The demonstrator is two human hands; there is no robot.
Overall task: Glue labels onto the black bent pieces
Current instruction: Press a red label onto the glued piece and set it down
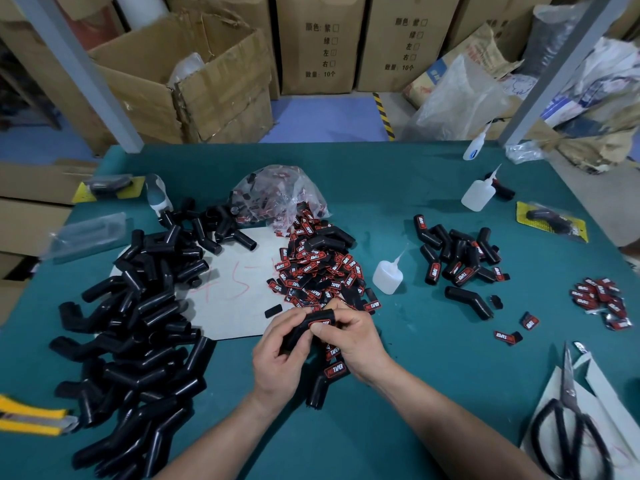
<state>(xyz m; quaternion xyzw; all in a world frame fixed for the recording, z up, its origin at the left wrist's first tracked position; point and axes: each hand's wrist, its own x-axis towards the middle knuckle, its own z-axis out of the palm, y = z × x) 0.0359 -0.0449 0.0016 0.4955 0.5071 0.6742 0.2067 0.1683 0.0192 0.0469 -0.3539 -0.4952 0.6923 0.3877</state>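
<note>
Black bent piece [304, 330], glossy, label [320, 322] pressed on

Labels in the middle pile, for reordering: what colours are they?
The labels are red and black, with white lettering; head view.

Single head cam, fwd-down, close over table [415, 174].
</note>
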